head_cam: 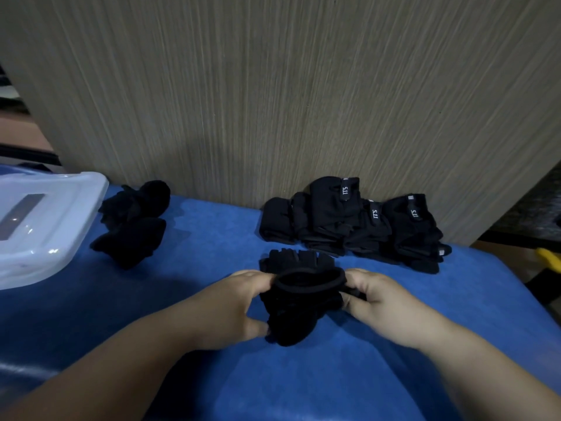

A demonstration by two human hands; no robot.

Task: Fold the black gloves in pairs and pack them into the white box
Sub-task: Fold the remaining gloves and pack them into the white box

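Observation:
A pair of black gloves [300, 299] lies in the middle of the blue table [197, 293], its cuff stretched open between my hands. My left hand [239, 302] pinches the cuff's left side, thumb low against the fabric. My right hand [373, 299] grips the cuff's right side with curled fingers. A pile of several unfolded black gloves [358, 226] with white labels leans against the wall behind. Two folded black bundles [133, 223] lie at the left, next to the white box [45, 226].
A wood-grain wall panel [273, 101] stands right behind the table. The white translucent box sits at the table's left edge, partly out of frame. A yellow object [548, 258] shows past the table's right edge.

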